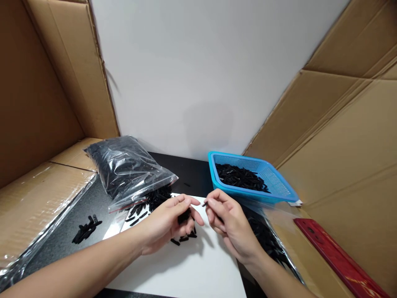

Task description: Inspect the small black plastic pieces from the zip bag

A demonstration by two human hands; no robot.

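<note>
My right hand (pixel 228 221) pinches a small black strip (pixel 204 204) between thumb and fingertips, above the white sheet (pixel 186 271). My left hand (pixel 173 221) faces it, fingers apart and loosely curved, its fingertips close to that strip. Black pieces (pixel 184 216) show between the left thumb and fingers; whether they rest in the palm or lie on the sheet behind it, I cannot tell. Loose black strips (pixel 183 239) lie on the sheet under the left hand, and a heap of them (pixel 159 198) is behind it.
A clear zip bag (pixel 130 165) full of black pieces lies at back left. A blue basket (pixel 279 182) holding black strips stands at back right. Another small pile (pixel 87 229) is at left. A bag (pixel 269 240) and a red object (pixel 335 256) lie right. Cardboard walls (pixel 350 136) flank the table.
</note>
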